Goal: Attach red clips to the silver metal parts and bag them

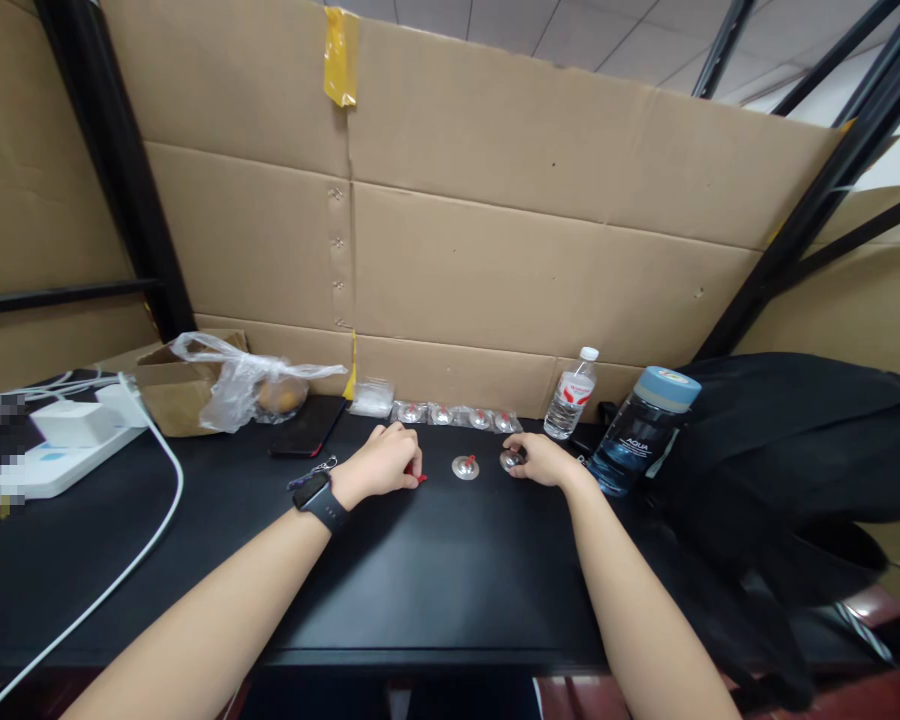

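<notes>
My left hand [388,461], with a dark watch on its wrist, rests low over the black table with its fingers curled. A small red piece [421,479] pokes out at its fingertips; whatever lies under the palm is hidden. To the right, my right hand [538,461] has its thumb and fingers closed on the edge of a clear round suction cup [509,461], which sits on the table. Between the hands lies a second clear suction cup [465,468] with a red part on top. Behind them, several similar ones in clear wrappers [442,413] form a row.
A water bottle [570,396], a blue-lidded bottle [640,432] and dark cloth [780,480] stand or lie right. Left are a phone [307,427], a plastic bag [232,385], a box [172,395] and a power strip [82,460] with a cable. A cardboard wall [495,270] rises behind.
</notes>
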Demonstrator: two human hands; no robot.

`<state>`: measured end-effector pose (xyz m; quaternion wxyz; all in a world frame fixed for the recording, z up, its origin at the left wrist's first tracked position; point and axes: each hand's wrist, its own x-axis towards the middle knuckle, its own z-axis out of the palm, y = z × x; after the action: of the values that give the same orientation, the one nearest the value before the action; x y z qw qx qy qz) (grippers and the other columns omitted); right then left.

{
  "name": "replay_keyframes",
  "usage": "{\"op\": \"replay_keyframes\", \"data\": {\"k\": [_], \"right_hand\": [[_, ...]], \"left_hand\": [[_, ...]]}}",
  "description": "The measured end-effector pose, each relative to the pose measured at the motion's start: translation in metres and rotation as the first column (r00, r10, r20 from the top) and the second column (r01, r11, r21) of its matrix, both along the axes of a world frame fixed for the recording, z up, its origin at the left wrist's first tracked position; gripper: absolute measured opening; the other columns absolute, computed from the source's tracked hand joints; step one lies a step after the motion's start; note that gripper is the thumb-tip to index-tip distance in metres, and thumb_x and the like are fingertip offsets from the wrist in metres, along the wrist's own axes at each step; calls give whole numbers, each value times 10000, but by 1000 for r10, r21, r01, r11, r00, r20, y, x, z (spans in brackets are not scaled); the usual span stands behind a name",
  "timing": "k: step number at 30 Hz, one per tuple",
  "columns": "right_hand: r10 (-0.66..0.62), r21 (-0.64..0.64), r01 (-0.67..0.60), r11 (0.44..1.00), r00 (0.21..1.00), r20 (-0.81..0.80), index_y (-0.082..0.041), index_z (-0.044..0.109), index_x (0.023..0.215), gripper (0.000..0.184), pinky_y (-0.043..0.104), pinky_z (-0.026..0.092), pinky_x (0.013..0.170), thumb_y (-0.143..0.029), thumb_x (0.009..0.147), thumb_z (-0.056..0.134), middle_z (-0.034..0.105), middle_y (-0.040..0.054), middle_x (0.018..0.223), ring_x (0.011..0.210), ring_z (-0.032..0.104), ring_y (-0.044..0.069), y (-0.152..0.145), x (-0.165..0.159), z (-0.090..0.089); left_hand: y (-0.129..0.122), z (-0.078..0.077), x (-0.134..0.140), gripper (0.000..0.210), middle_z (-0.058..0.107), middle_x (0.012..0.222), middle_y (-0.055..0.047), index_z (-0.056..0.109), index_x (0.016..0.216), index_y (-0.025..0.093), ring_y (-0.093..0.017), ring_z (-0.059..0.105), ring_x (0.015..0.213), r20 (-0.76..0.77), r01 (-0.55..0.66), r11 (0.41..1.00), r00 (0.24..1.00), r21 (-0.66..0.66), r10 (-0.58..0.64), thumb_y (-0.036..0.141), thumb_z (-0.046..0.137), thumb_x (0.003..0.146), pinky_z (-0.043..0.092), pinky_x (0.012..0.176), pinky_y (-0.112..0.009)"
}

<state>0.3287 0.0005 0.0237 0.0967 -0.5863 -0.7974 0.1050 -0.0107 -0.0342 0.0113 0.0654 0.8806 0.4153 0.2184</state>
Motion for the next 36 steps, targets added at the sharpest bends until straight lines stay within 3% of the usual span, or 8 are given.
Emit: {"op": "replay_keyframes", "data": {"k": [5,9,13,18,23,28,36], "right_hand": [[-2,-1,2,1000,997,-77,-253,727,1134,510,282,510,765,-201,638,833,738,65,1128,863,700,219,0,5,2],[56,76,-39,996,972,-227,-221,703,1147,484,287,518,749,-221,676,810,737,60,1109,762,673,175,-3,-4,7],[173,180,-97,979,861,-479,-220,663,1190,472,297,541,731,-250,732,775,724,60,1125,764,675,166,-12,-33,10],[253,182,-175,968,681,-687,-226,652,1172,456,246,539,594,-305,742,782,689,84,1177,851,694,191,-29,-74,8],[213,169,-130,977,576,-789,-233,643,1167,487,253,557,587,-342,724,816,698,83,1109,832,703,195,-40,-98,-1],[226,165,-170,972,461,-858,-230,640,1121,468,258,557,612,-361,717,837,706,80,1090,891,702,207,-46,-110,-3],[207,142,-190,971,391,-897,-200,657,960,378,251,544,618,-353,688,870,714,90,1105,878,715,207,-47,-115,-6]], "left_hand": [[-4,5,3,129,693,836,-28,707,659,256,-243,579,968,-58,3,1000,998,5,-2,209,735,775,342,835,-342],[-6,13,8,75,731,857,9,686,817,254,-202,641,910,63,-35,999,997,6,34,233,648,877,341,871,-341],[-5,22,11,24,766,884,27,701,868,254,-192,689,887,218,-67,997,973,-28,71,273,686,872,355,908,-350],[-5,26,15,79,788,925,16,759,879,260,-205,705,919,337,-110,992,933,-65,125,326,729,847,390,940,-342],[-12,28,24,132,780,1017,1,762,919,271,-231,673,1021,357,-139,990,924,-26,139,326,641,925,369,950,-375],[-19,26,32,146,728,1098,-24,744,931,259,-236,614,1102,349,-178,984,924,26,158,311,609,952,340,934,-399],[-17,16,35,69,636,1175,-22,754,854,271,-250,513,1190,389,-252,948,907,193,161,277,697,893,314,921,-412]]}}
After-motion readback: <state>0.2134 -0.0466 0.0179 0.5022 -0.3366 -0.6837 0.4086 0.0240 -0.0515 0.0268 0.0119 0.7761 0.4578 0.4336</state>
